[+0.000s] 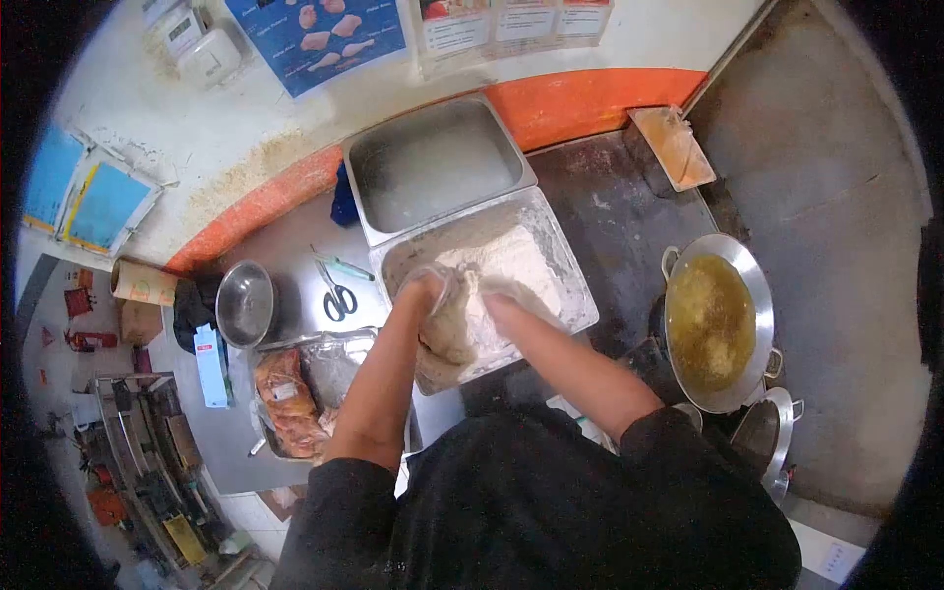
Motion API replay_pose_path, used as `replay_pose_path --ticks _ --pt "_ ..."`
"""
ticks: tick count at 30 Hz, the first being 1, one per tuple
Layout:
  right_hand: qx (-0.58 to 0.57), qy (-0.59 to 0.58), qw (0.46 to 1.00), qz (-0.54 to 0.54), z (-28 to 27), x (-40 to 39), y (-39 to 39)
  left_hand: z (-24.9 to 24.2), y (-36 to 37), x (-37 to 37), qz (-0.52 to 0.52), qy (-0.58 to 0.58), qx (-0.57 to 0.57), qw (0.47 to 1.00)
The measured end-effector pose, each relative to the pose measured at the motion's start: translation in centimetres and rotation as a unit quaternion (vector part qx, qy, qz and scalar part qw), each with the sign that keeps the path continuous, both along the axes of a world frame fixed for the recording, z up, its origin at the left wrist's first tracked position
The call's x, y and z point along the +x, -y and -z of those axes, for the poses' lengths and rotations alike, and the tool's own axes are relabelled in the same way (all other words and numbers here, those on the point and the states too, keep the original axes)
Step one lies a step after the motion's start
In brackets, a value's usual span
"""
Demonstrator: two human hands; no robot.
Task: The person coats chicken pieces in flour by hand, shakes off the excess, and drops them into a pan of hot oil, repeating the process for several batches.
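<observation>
My left hand (430,287), in what looks like a thin clear plastic glove, is down in the white flour (526,258) that partly fills a steel pan (582,313). My right hand (501,303) is beside it in the same pan, blurred and dusted with flour. A pale, flour-covered lump (471,283) shows between the two hands; I cannot make out what it is or whether either hand grips it. The fingers of both hands are hidden by flour and blur.
Behind stands another steel pan (433,162). To the left are scissors (340,301), a metal bowl (245,305) and a tray with raw meat (288,398). A wok of bubbling oil (713,320) sits on the right, near a container of orange powder (674,147).
</observation>
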State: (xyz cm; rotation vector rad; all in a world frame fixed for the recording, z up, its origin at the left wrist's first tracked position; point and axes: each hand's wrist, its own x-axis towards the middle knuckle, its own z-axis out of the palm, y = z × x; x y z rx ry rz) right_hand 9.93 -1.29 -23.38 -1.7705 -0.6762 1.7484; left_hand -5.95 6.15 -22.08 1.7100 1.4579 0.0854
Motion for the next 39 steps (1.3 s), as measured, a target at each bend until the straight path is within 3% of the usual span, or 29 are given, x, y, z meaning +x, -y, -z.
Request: replay_pose_path --ticks 2,4,6,8,10,11,14,16,18,19,20,21,23,24,25,28,31,33,34,36,37,39 --pt "0.010 -0.002 0.999 0.045 -0.9 -0.6 -1.0 -1.8 1.0 0.1 -0.129 0.127 -0.080 0.980" --pt "0.014 -0.001 0.996 0.089 -1.6 -0.7 -1.6 0.1 1.3 0.4 -0.284 0.262 -0.164 0.908" --pt "0.050 0.029 0.996 0.074 -3.1 -0.3 -2.1 1.7 1.6 -0.7 -0.220 0.350 -0.116 0.903" --pt "0.116 0.085 0.990 0.002 -5.2 1.2 -3.1 0.3 2.1 -2.0 -0.117 0.280 -0.024 0.952" --pt "0.221 0.149 0.960 -0.085 -3.5 3.3 -4.0 -5.9 2.8 -3.0 0.037 0.044 0.113 0.992" --pt "0.262 0.226 0.921 -0.181 -3.1 4.9 -4.5 -2.5 3.7 -3.9 0.045 0.117 0.396 0.910" --pt "0.285 0.313 0.876 -0.230 -10.4 5.8 -3.0 -4.3 2.8 -4.0 0.049 0.052 0.287 0.955" --pt "0.173 0.149 0.964 -0.137 -10.3 6.5 -3.5 -7.1 1.7 -2.5 0.094 -0.006 0.212 0.973" --pt "0.115 0.359 0.875 -0.303 -5.6 6.5 -4.7 -8.3 0.7 -0.7 0.236 -0.197 0.106 0.946" --pt "0.108 0.383 0.850 -0.346 -3.5 6.4 -5.1 -4.5 1.3 -0.7 0.165 -0.159 0.184 0.956" --pt "0.102 0.406 0.821 -0.389 -1.5 6.2 -5.5 -3.1 1.6 -0.5 0.140 -0.133 0.195 0.962" --pt "0.120 0.355 0.835 -0.402 0.0 6.0 -5.0 -2.2 1.8 0.1 0.115 -0.105 0.204 0.967" --pt "0.114 0.245 0.909 -0.317 3.0 4.9 -2.7 1.6 1.6 0.4 0.067 -0.075 0.137 0.985" --pt "0.093 0.186 0.954 -0.216 4.3 3.3 -1.5 4.5 0.7 0.2 0.041 -0.073 0.066 0.994" --pt "0.074 0.124 0.983 -0.110 4.0 2.0 -1.3 4.4 0.1 0.5 0.014 -0.071 -0.003 0.997" --pt "0.068 0.065 0.996 -0.001 -1.0 -0.3 -1.5 1.4 1.8 1.1 -0.192 0.156 -0.091 0.965" --pt "0.100 0.147 0.972 -0.152 -3.3 0.0 -3.9 3.3 1.0 0.8 -0.275 0.329 -0.131 0.894" --pt "0.165 0.170 0.961 -0.141 -3.0 0.7 -3.0 2.1 1.7 -0.6 -0.107 0.214 0.137 0.961" --pt "0.199 0.184 0.953 -0.137 -2.8 1.5 -2.6 -0.1 2.1 -0.8 -0.017 0.148 0.267 0.952" --pt "0.235 0.174 0.925 -0.243 -4.1 4.0 -2.4 -2.5 3.8 -0.6 -0.126 0.217 0.142 0.957" --pt "0.222 0.191 0.922 -0.252 -5.4 4.6 -2.8 -1.4 4.5 -1.5 -0.116 0.224 0.158 0.955" --pt "0.165 0.245 0.928 -0.226 -8.5 5.3 -3.7 -10.7 5.5 0.0 -0.007 0.026 0.089 0.996"
